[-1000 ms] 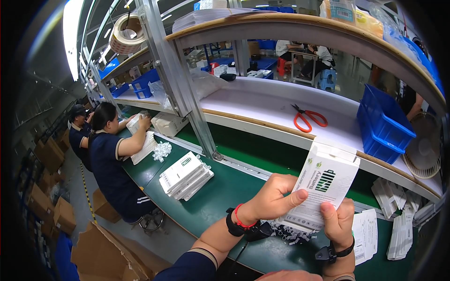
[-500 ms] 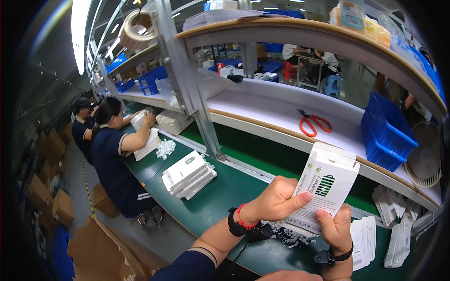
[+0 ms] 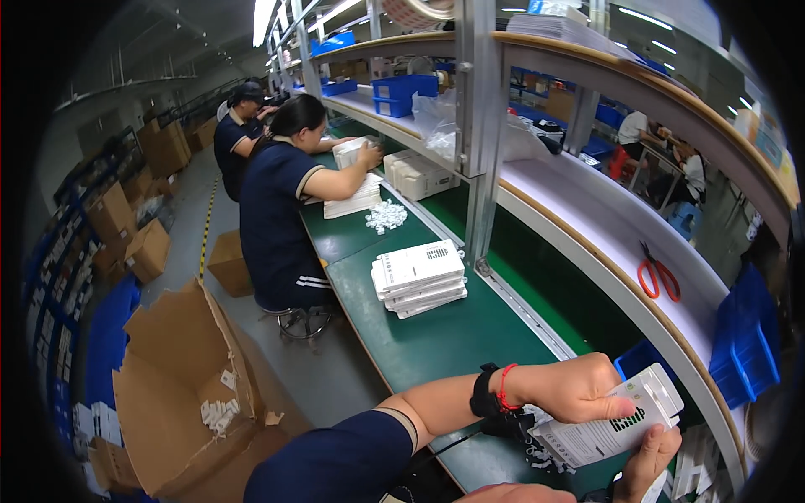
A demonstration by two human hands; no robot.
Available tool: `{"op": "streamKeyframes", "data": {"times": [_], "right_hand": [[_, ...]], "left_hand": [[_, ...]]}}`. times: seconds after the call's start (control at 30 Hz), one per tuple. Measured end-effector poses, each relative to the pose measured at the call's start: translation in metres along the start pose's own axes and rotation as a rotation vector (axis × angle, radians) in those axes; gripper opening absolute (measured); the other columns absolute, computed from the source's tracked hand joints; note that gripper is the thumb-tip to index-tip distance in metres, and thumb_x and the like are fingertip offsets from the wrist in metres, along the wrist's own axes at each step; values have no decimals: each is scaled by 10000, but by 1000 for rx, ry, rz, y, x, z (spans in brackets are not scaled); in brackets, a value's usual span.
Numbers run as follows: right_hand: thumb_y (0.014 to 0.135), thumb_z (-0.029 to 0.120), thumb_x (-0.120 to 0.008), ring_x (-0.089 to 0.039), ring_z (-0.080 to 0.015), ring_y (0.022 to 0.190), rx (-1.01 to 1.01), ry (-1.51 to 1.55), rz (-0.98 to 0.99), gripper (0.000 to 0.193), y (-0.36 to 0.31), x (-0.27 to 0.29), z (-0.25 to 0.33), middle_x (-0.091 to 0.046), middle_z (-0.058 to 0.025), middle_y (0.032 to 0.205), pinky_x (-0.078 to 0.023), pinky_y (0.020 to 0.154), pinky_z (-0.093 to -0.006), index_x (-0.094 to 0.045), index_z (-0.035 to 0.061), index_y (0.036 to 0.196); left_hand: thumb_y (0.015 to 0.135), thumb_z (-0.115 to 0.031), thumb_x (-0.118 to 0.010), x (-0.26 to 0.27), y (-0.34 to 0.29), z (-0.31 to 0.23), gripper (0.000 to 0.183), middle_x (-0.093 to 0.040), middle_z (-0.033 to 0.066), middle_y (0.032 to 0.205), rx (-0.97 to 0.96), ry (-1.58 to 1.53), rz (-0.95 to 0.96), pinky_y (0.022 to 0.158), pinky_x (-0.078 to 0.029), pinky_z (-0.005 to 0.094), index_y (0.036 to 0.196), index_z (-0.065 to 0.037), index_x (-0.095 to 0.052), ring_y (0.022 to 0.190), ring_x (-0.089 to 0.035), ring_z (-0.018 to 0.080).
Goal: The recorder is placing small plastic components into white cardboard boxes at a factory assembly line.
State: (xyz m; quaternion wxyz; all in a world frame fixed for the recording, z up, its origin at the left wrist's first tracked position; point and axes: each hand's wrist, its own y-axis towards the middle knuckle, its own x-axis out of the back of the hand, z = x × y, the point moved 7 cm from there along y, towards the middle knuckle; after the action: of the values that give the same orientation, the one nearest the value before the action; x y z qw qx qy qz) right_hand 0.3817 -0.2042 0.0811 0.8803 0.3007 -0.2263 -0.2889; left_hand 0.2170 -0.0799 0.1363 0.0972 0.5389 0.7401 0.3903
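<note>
A flat white carton [image 3: 587,438] with dark green print is held tilted at the lower right, above the green workbench. My left hand [image 3: 579,390] grips its upper left edge, thumb on the printed face and fingers curled behind. Lower down, my right hand [image 3: 652,459] clasps the opposite side near the carton's end. A flap stands out at that end. Small white plastic pieces [image 3: 541,453] lie scattered on the bench below the carton. To the left, a stack of similar white cartons [image 3: 419,277] rests on the green bench [image 3: 356,289].
A co-worker [image 3: 289,193] handles white boxes at the far left of the bench, beside a pile of small white pieces [image 3: 386,216]. Red-handled scissors [image 3: 658,277] and a blue bin [image 3: 745,339] are on the shelf. A large open cardboard box [image 3: 168,377] stands at left.
The view has swung left, so bench, co-workers and shelf appear farther right. The cardboard box shows more fully. Both hands still hold the carton, which now tilts more sideways.
</note>
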Motion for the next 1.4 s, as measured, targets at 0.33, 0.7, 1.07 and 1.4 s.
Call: {"op": "streamKeyframes", "data": {"times": [0.33,0.7,1.07,1.4], "right_hand": [[1023,248,-437,-539,-69,616,-34,-228,-136,417,23,-13,15,-643,-68,712,-402,536,-228,-640,-89,888],[929,106,-556,-599,-172,612,133,-356,-69,224,22,-64,55,-639,-141,700,-451,556,-325,-656,-79,851],[981,161,-435,-629,-205,882,46,-45,-30,373,28,-53,54,-651,-177,1012,-483,767,-312,-530,-76,1254],[977,125,-442,-561,-207,1146,-84,189,63,460,30,-60,49,-564,-173,1291,-414,973,-305,-397,-19,1411]], "left_hand": [[668,-301,-785,4,1,8,827,-577,180,1113,19,537,-223,802,-439,400,1327,28,-409,941,-574,326],[678,-170,-760,-1,-2,7,924,-385,284,1398,-7,576,-307,1000,-400,459,1407,83,-251,1215,-466,427],[604,-128,-800,-4,0,12,966,-486,226,1269,31,509,-267,906,-471,411,1411,-46,-277,1094,-552,390],[540,-92,-789,-6,2,12,899,-501,222,1243,-15,699,-230,869,-487,419,1308,-47,-324,1036,-574,400]]}}
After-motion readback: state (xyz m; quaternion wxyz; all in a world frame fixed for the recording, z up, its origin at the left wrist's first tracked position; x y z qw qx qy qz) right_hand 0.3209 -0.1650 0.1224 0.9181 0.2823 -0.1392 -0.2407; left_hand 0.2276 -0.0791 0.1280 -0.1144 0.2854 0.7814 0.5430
